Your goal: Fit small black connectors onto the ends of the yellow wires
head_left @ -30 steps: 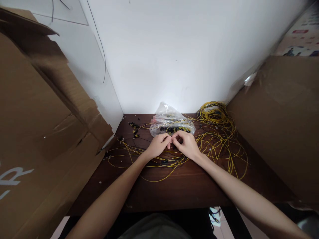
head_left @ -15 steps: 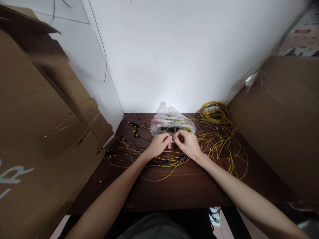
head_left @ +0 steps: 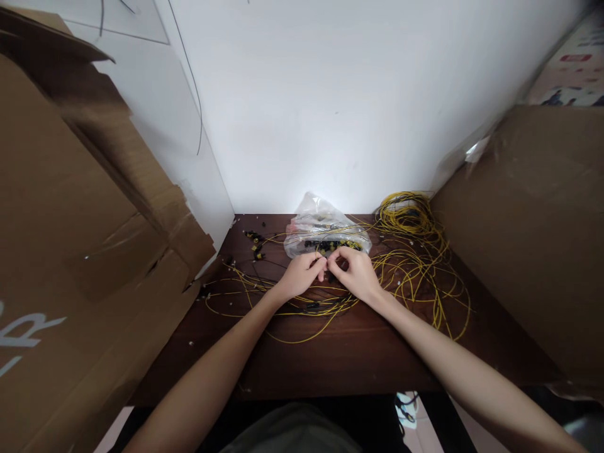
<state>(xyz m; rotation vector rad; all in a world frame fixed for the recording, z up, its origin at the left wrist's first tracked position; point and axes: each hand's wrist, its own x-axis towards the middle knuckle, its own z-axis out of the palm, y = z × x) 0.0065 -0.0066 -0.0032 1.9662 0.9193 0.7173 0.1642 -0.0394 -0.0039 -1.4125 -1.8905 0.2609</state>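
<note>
Over the middle of the dark brown table, my left hand (head_left: 302, 275) and my right hand (head_left: 353, 272) meet fingertip to fingertip. Both are closed in a pinch. Whatever lies between the fingers is too small and too hidden to name, though a thin yellow wire runs close by. Just behind them rests a clear plastic bag (head_left: 311, 211) with black and yellow small parts (head_left: 337, 244) in it. Yellow and black wires (head_left: 330, 309) spread under and in front of my hands. To the right these loose wires (head_left: 425, 270) fan out in loops.
A coil of yellow wire (head_left: 401, 214) sits at the back right against the white wall (head_left: 330, 113). Several black and yellow connectors (head_left: 257, 245) lie at the back left. Large cardboard boxes stand left (head_left: 70, 220) and right (head_left: 528, 233). White bits are scattered on the table (head_left: 330, 358).
My right hand has shifted slightly left, closing the small gap to my left fingertips. My left hand stays in place.
</note>
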